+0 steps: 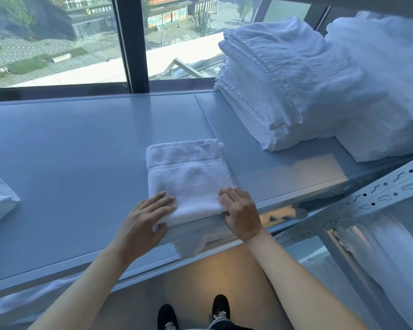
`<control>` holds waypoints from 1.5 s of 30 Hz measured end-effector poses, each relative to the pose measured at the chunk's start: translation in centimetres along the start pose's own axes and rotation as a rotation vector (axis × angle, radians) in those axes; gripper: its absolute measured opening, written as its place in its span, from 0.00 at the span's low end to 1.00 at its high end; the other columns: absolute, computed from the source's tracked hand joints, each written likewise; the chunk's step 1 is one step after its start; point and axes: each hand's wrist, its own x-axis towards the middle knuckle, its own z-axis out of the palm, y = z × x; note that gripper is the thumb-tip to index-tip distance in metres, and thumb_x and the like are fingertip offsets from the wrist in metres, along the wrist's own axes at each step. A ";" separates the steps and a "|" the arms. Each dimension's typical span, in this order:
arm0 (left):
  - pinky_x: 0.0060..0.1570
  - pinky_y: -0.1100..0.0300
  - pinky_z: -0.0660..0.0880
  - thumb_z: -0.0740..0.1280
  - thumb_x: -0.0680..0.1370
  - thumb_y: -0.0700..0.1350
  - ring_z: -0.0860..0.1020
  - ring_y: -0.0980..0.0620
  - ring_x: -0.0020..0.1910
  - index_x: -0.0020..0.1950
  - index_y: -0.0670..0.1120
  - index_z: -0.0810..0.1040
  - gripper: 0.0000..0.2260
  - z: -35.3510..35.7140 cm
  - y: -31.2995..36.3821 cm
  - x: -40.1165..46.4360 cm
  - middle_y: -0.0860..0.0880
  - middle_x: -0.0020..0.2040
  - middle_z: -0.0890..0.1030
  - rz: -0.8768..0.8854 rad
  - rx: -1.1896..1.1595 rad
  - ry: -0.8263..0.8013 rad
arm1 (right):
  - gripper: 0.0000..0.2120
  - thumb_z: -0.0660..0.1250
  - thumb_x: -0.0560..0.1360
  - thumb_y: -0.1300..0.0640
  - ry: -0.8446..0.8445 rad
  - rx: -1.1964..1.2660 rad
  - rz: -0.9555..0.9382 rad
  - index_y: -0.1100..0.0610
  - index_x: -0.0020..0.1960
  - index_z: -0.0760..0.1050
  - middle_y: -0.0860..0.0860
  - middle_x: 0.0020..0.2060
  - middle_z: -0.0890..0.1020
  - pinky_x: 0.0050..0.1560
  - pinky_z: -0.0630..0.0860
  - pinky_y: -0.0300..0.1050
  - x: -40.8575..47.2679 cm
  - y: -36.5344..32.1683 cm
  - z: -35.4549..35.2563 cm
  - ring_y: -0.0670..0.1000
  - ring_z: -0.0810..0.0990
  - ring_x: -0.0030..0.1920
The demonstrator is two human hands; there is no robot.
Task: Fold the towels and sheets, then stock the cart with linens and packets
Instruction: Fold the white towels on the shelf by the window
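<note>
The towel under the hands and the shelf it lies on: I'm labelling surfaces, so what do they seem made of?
Towel: white terry cloth, likely cotton, with looped pile and a woven band. Shelf: smooth matte grey-blue panel, probably painted metal, though laminate is possible.

White towel (pixel 188 182) folded; overhanging shelf edge

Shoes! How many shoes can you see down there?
2. The left shoe and the right shoe stand side by side on the floor at the bottom, between the person's arms. Both are black with white laces.
</note>
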 end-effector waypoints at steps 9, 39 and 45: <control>0.72 0.43 0.68 0.62 0.80 0.56 0.66 0.48 0.77 0.71 0.53 0.78 0.21 -0.4 -1.0 2.5 0.51 0.75 0.73 -0.147 -0.005 0.015 | 0.18 0.65 0.73 0.51 -0.051 0.083 0.138 0.53 0.61 0.78 0.49 0.65 0.76 0.59 0.68 0.53 4.6 -2.1 -0.4 0.54 0.75 0.63; 0.80 0.45 0.52 0.53 0.79 0.70 0.43 0.58 0.83 0.81 0.64 0.60 0.30 10.1 2.7 17.1 0.59 0.84 0.50 -0.273 0.151 -0.132 | 0.31 0.54 0.84 0.40 -0.455 0.089 0.142 0.45 0.84 0.52 0.45 0.83 0.52 0.80 0.43 0.51 11.6 17.6 3.3 0.48 0.47 0.83; 0.80 0.47 0.52 0.53 0.80 0.69 0.43 0.57 0.83 0.81 0.64 0.60 0.29 11.2 4.0 18.7 0.59 0.84 0.50 -0.307 0.174 -0.122 | 0.31 0.54 0.83 0.40 -0.439 0.114 0.098 0.46 0.84 0.52 0.45 0.83 0.52 0.80 0.45 0.53 12.1 20.1 3.6 0.48 0.48 0.83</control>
